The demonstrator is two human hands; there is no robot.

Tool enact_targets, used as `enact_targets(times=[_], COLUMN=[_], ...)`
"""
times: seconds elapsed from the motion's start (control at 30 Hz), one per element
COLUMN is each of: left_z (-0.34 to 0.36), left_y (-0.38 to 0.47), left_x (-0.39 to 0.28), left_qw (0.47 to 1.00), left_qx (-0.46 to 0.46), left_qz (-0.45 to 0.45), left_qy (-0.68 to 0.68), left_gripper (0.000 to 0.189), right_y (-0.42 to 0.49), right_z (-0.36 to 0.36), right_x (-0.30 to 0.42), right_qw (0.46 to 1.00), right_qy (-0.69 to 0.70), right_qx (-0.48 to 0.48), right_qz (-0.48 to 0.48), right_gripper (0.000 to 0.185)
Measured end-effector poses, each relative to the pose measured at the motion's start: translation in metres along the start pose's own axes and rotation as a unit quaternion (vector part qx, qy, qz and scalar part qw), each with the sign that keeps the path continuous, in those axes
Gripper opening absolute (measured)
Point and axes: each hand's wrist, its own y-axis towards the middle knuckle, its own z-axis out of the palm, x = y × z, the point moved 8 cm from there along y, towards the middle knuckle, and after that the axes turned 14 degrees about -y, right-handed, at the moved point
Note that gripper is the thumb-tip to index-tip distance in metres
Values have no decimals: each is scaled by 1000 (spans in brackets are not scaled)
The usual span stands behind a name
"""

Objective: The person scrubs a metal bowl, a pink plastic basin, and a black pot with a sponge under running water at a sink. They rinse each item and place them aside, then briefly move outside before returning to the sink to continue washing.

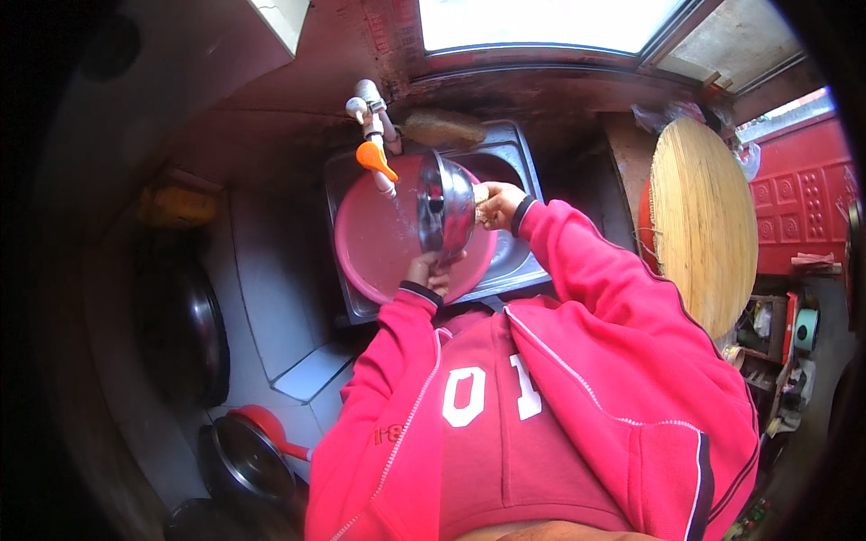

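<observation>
My left hand (431,272) grips the lower rim of a shiny metal bowl (457,203), which is tipped on its side above a pink plastic basin (346,251). Against the bowl's outer right side, my right hand (500,205) presses a pale, rough scrubber (481,203), perhaps a loofah piece. Water runs from a white faucet (387,182) with an orange lever (374,159) and falls into the basin just left of the bowl. Water stands in the basin, which sits on a stainless steel sink (524,260).
A brown, sponge-like block (444,129) lies behind the sink. To the right, a round wooden board (703,226) stands on edge. At the lower left are a lidded pan (249,454) and a red plastic ladle (262,426). A dark wok (203,338) rests farther left.
</observation>
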Motion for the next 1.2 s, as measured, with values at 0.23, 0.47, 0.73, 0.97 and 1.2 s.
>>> enact_targets(times=[0.23, 0.47, 0.73, 0.97, 1.2], left_z=[38, 57, 13, 0, 28], left_y=[-51, -104, -105, -34, -77], left_x=[-73, -84, -94, -40, -49], left_qw=[932, 871, 802, 940, 880], left_qx=[-120, -136, -208, -134, -194], left_qz=[328, 452, 500, 305, 411], left_qy=[92, 139, 250, 80, 141], left_gripper=[18, 49, 39, 27, 51], right_y=[36, 92, 95, 112, 22], right_z=[-118, -133, -106, -122, -15], right_x=[75, 138, 154, 122, 200], right_qw=[978, 954, 662, 870, 826], right_qy=[10, 16, -707, -465, -427], right_qx=[-154, -279, -239, -33, -34], right_qz=[-143, -107, -74, -162, -366], right_gripper=[26, 52, 59, 67, 29])
